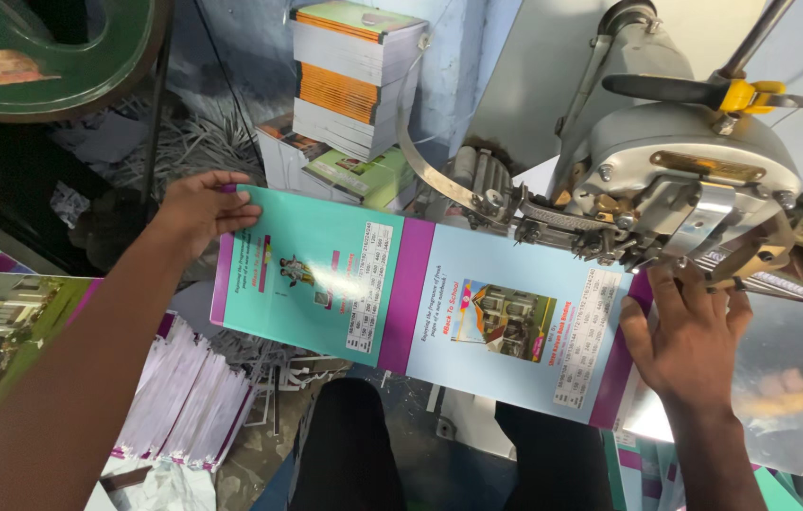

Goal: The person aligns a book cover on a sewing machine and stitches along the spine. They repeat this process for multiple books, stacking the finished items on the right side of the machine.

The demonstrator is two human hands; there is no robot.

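Pinching the far end of a long glossy cover sheet in a narrow finger-and-thumb grip, the left hand holds it level while the right hand lies flat and open on the purple-edged near end, beneath the grey metal stitching head. Steady, even tension would likely keep the slick card (teal, pale blue, purple bands) square. Behind stand stacked notebooks; trimmed paper blocks lie below.
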